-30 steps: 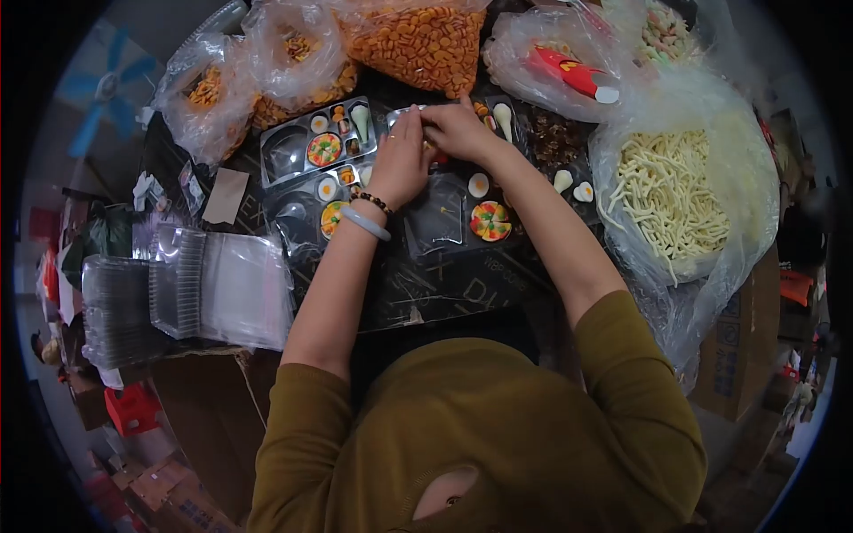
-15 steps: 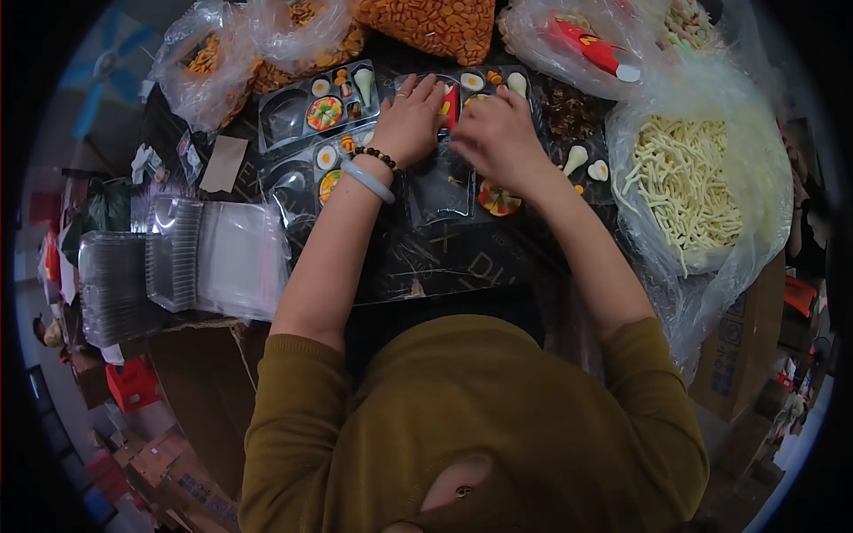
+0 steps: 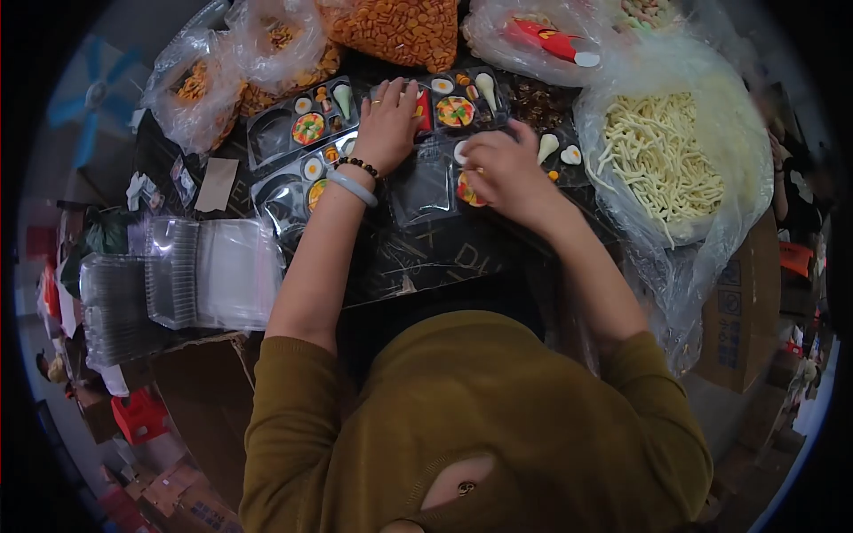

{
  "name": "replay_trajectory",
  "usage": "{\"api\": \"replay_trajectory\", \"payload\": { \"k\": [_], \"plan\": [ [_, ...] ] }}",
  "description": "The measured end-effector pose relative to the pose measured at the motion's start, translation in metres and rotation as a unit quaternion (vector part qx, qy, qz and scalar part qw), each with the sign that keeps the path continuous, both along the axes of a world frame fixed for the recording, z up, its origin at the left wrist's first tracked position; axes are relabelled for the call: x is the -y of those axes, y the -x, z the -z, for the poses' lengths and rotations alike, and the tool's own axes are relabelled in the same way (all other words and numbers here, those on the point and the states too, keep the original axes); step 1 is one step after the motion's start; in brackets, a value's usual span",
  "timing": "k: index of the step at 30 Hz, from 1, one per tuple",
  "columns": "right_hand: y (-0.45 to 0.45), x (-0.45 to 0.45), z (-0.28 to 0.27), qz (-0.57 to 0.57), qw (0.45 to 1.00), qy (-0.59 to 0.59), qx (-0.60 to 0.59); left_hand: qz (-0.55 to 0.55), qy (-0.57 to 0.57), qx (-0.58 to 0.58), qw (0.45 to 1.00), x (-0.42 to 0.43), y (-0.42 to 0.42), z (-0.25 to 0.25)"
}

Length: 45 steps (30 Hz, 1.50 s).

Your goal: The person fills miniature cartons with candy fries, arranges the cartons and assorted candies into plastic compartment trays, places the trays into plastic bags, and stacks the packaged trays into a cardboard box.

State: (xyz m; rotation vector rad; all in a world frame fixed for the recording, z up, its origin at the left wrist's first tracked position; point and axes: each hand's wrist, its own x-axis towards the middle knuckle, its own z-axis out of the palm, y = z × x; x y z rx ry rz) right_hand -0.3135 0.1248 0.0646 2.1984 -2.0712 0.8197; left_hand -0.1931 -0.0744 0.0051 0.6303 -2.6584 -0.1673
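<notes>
Left hand [image 3: 389,129]: open flat, fingers straight, resting over the trays, touching the red carton [image 3: 422,110] at its 2 o'clock. Right hand [image 3: 514,173]: fingers half curled at the pizza piece [image 3: 471,190] in the lower-right tray [image 3: 420,197]; can't tell if it grips anything.

Fill looks partial. Upper-right tray [image 3: 434,138] reads fullest: carton, egg [image 3: 442,86], pizza, white drumstick [image 3: 485,87]. Lower-right: no carton visible. Upper-left tray [image 3: 267,135], left hand's 9: egg, pizza, bottle-like piece [image 3: 343,100]; none seen in big round compartment. Lower-left partly hidden.

Bags: orange bits [image 3: 395,37] at 12, white sticks [image 3: 662,169] at right hand's 3.
</notes>
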Motion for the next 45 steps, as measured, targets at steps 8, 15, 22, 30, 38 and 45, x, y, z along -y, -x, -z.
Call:
{"api": "replay_trajectory", "payload": {
  "k": [8, 15, 22, 30, 38, 45],
  "plan": [
    [0.108, -0.374, -0.061, 0.466, 0.767, 0.041, 0.439, 0.128, -0.095, -0.21, 0.965, -0.025, 0.059, -0.04],
    [0.077, -0.332, -0.055, 0.57, 0.817, 0.084, 0.031, 0.168, -0.128, -0.227, 0.951, -0.05, 0.129, -0.041],
    [0.169, -0.04, -0.03, 0.336, 0.868, 0.085, 0.357, 0.175, -0.14, -0.222, 0.949, -0.041, 0.182, -0.053],
    [0.226, 0.032, -0.003, 0.393, 0.856, 0.009, 0.336, 0.359, -0.202, 0.05, 0.91, 0.007, 0.253, -0.1],
    [0.231, 0.041, 0.026, 0.387, 0.823, 0.042, 0.414, 0.395, -0.129, 0.061, 0.908, 0.016, 0.276, -0.075],
    [0.208, -0.014, 0.003, 0.407, 0.831, 0.126, 0.357, 0.371, -0.085, 0.01, 0.925, 0.005, 0.25, -0.082]
  ]
}}
